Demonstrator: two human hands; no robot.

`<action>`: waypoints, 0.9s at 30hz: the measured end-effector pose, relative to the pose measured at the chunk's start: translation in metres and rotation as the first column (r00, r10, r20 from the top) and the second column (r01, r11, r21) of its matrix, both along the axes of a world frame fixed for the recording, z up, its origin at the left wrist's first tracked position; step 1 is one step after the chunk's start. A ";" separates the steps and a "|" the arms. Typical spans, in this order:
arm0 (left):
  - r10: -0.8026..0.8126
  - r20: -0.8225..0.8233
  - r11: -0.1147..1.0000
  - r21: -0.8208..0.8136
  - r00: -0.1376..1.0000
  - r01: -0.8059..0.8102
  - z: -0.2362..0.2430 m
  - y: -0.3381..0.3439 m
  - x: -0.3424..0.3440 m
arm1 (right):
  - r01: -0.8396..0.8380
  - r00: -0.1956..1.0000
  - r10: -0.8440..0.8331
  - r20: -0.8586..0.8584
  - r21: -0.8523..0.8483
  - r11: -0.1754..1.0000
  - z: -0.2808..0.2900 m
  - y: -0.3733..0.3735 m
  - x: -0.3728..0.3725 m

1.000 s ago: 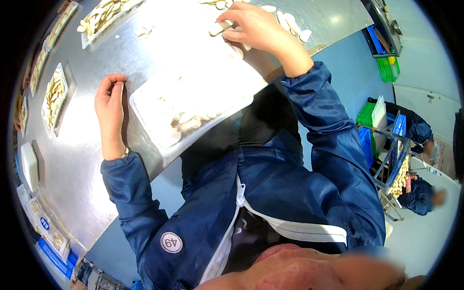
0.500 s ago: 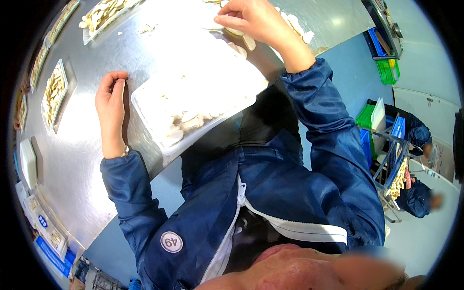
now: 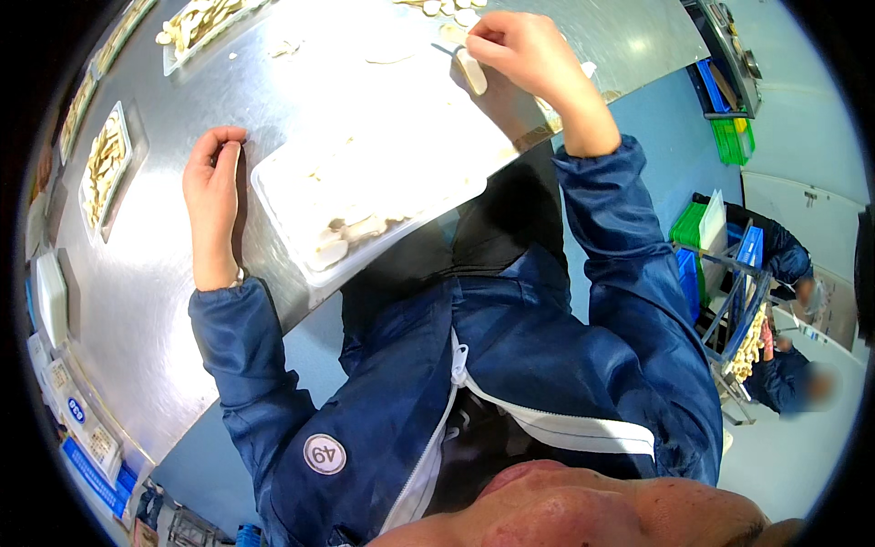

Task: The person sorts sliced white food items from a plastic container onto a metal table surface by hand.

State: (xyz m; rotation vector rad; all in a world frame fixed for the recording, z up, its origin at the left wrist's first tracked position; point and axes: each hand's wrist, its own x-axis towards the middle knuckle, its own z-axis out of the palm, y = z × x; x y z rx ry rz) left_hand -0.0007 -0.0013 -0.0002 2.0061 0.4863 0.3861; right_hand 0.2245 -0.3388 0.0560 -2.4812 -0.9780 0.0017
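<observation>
My left hand [image 3: 211, 187] rests on the steel table [image 3: 150, 301], fingers loosely curled and apart from the thumb, left of a glaring white tray or board [image 3: 419, 150]. Pale slices, apparently mushroom, lie on its lower part [image 3: 333, 246]. My right hand [image 3: 529, 64] is at its upper right, thumb and fingers pinched on a pale elongated slice [image 3: 470, 71]. More slices [image 3: 447, 9] lie above this hand. Glare hides much of the white surface and what lies on it.
Trays of slices [image 3: 104, 164] line the table's left and top, near a white slab [image 3: 52, 296] and labelled equipment [image 3: 82, 415]. At right are green crates [image 3: 731, 139], a metal rack [image 3: 729, 319] holding pale pieces, and two co-workers [image 3: 775, 383] in dark blue jackets.
My right hand has moved right and slightly down, toward me, along the slices. My left hand has shifted slightly up the table, still beside the white tray.
</observation>
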 end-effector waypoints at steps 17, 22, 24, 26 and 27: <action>0.004 0.001 1.000 0.006 1.000 -0.004 -0.001 0.000 0.002 | -0.022 0.998 0.017 -0.057 -0.086 0.996 -0.002 -0.020 -0.017; 0.014 0.004 1.000 0.025 1.000 -0.014 0.001 -0.002 -0.001 | 0.000 1.000 0.007 0.030 -0.227 0.974 0.000 -0.007 -0.024; 0.041 -0.026 0.999 0.030 0.999 -0.040 0.001 -0.003 -0.001 | 0.002 0.995 0.026 0.093 -0.288 0.958 0.000 -0.004 -0.026; 0.023 -0.016 0.999 0.032 1.000 -0.022 -0.002 0.001 0.000 | 0.004 0.991 0.023 0.134 -0.199 0.980 0.001 -0.008 -0.025; 0.026 0.016 0.999 0.044 1.000 -0.026 -0.002 -0.001 0.002 | -0.001 0.992 0.023 0.126 -0.173 0.985 0.003 -0.010 -0.023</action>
